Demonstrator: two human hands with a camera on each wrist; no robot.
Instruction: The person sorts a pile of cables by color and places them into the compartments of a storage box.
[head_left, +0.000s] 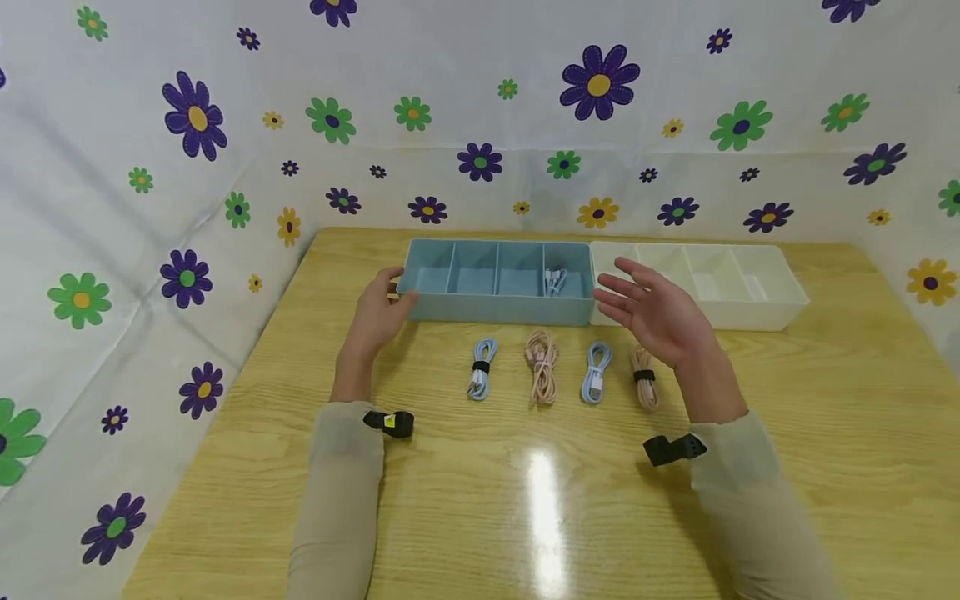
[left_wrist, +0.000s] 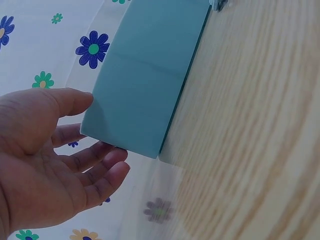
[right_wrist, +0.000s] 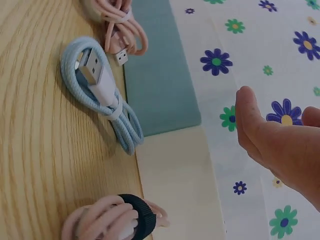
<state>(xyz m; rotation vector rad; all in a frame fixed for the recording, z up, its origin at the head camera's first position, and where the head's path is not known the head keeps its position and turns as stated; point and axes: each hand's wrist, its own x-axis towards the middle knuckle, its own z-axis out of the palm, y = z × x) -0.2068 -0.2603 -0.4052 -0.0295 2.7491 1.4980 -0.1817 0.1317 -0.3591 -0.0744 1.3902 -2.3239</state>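
Observation:
A long blue divided box (head_left: 500, 308) stands at the back of the table. My left hand (head_left: 377, 312) is at its left end, thumb at the top rim and the other fingers loosely spread by the end wall (left_wrist: 122, 95). One blue cable bundle (head_left: 555, 282) lies in the box's rightmost compartment. My right hand (head_left: 660, 315) is raised in front of the white divided box (head_left: 757, 315), fingers extended and holding nothing. It hides part of that box.
In front of the boxes lie a blue cable (head_left: 482, 368) with a black strap, a beige-pink cable (head_left: 542, 368), another blue cable (head_left: 596, 372) and a pink cable (head_left: 644, 379) with a black strap. A flowered cloth (head_left: 450, 100) hangs behind the wooden table (head_left: 465, 500).

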